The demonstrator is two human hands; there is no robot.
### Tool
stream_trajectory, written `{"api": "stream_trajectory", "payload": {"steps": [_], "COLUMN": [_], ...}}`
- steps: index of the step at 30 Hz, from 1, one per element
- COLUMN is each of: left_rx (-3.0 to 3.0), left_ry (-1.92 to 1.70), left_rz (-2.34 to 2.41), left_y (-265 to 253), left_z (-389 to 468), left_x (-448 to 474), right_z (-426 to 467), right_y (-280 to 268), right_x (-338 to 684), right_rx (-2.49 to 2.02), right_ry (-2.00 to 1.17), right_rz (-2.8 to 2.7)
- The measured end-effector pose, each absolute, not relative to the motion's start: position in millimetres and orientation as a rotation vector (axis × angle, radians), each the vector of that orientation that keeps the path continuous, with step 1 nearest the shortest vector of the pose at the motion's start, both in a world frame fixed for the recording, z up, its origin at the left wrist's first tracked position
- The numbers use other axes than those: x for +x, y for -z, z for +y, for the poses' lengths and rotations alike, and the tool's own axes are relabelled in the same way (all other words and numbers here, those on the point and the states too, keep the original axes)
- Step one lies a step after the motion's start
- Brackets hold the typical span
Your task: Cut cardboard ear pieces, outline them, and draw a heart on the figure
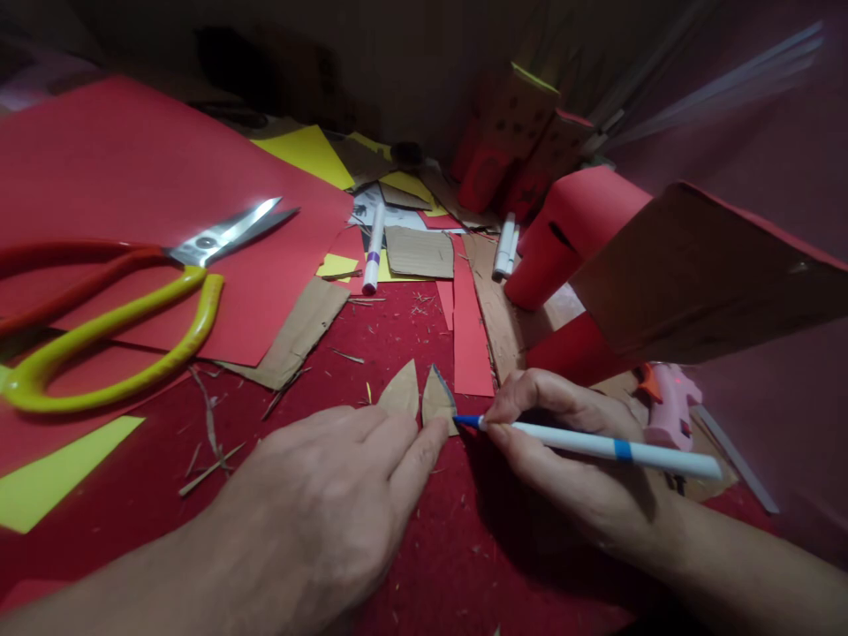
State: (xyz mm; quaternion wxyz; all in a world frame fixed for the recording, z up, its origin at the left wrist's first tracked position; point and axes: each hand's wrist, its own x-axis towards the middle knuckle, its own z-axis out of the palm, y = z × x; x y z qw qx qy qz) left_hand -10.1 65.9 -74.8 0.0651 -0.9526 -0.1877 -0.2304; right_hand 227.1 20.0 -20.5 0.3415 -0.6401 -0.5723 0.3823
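Note:
Two small pointed leaf-shaped pieces of cardboard lie side by side on the red surface. My left hand (337,495) lies flat with its fingers stretched out, the fingertips pressing on the left cardboard piece (401,389) and the right cardboard piece (437,402). A dark blue line runs along the right piece's edge. In my right hand (563,442) is a white marker with a blue band (583,440), pinched near its tip. The blue tip touches the right edge of the right piece. The lower part of the left piece is hidden under my fingers.
Scissors with red and yellow handles (199,261) lie on red paper (132,168) at left. A purple-banded marker (374,252), cardboard scraps (420,252) and red strips (470,327) lie ahead. Red tubes with cardboard (556,256) and a pink glue gun (670,411) are at right.

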Motion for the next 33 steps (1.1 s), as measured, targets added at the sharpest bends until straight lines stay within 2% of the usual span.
{"api": "stream_trajectory", "payload": {"steps": [20,27,33], "left_rx": [-2.87,-2.821,-2.864], "left_ry": [0.722,0.744,0.719], "left_rz": [-0.659,-0.638,-0.632], "left_y": [83,81,81], "left_z": [63,64,65], "left_x": [-8,-7,-8], "right_z": [19,22,19], "right_y": [24,19,23], "right_x": [235,226,234], "right_rx": [-1.647,-1.68,-1.641], "right_ry": [-1.103,-1.03,-1.121], "right_rz": [-1.477,-1.451,-1.478]}}
